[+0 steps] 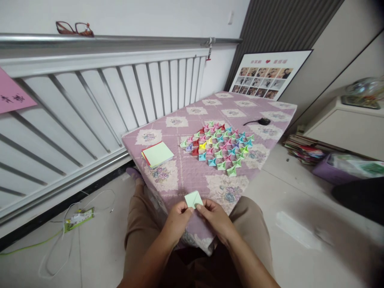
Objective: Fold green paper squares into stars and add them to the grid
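Between both hands, over the near edge of the table, is a small folded square of pale green paper [193, 198] with a crease line across it. My left hand [179, 218] pinches its lower left edge between thumb and fingers. On the lower right edge, my right hand [213, 214] grips it the same way. Farther back on the floral tablecloth [192, 176] stand rows of folded paper pieces [220, 146] in green, pink, red, blue and yellow. To their left lies a stack of square paper sheets [158, 154], pale green on top.
A white radiator [120, 88] runs along the left wall, with eyeglasses [75, 29] on the pipe above. A black corded object [264, 121] lies at the table's right. A framed photo board [264, 76] leans behind. On the floor sits a power strip [79, 219] with loose cables.
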